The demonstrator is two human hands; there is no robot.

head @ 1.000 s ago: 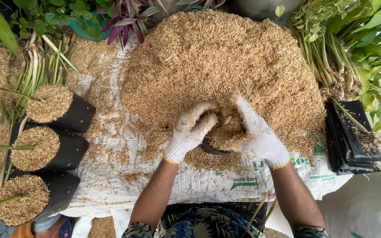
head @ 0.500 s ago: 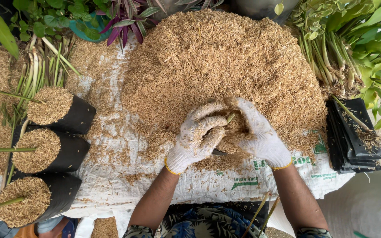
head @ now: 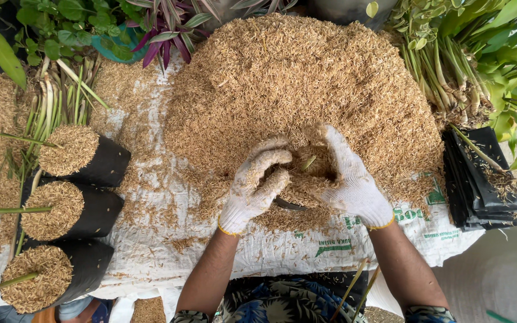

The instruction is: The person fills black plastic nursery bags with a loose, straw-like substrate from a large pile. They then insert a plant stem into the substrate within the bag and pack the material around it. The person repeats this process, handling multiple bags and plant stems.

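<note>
At nine o'clock three filled black bags lie on their sides, mouths leftward. At centre the left hand, fingers curled around husk, presses it into a black grow bag; the right hand cups that bag's far rim. The filling looks nearly done; firming round the green stem seems next. The bag's long axis points toward twelve o'clock, into the husk heap.

Single head view, looking straight down, close over husk pile on white sacking; forearms enter from bottom.
</note>
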